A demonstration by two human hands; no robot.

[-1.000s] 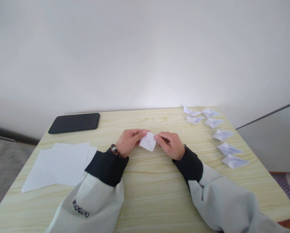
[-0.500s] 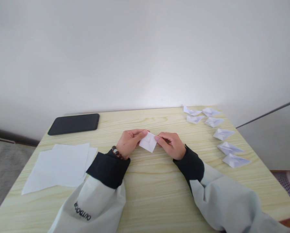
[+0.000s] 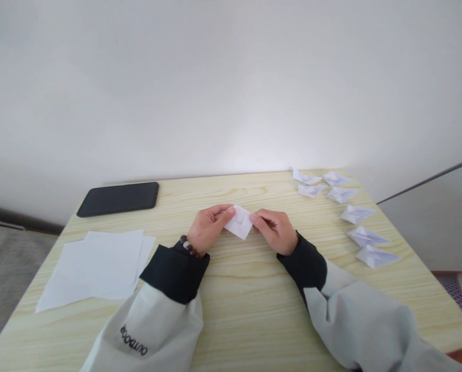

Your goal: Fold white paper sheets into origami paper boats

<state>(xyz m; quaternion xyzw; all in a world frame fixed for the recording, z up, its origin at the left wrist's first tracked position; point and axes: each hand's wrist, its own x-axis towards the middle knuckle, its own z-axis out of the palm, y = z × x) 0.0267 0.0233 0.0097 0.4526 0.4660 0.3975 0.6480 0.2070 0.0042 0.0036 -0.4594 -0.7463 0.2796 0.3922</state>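
A small folded square of white paper (image 3: pixel 239 223) is held over the middle of the table, one corner pointing towards me. My left hand (image 3: pixel 208 227) pinches its left corner, thumb on top and fingers behind. At the right corner my right hand (image 3: pixel 274 229) grips the paper between thumb and bent forefinger. Creases show on the paper's face. The fingers behind the paper are partly hidden.
Several folded paper boats (image 3: pixel 356 214) stand along the right side of the wooden table (image 3: pixel 238 320). Loose white sheets (image 3: pixel 99 263) lie at the left, with a black phone (image 3: pixel 118 199) behind them. A white wall (image 3: pixel 231 93) rises at the table's back edge.
The folded paper has shifted slightly up and to the right between my hands, and its tilt has changed a little. Both hands keep their hold.
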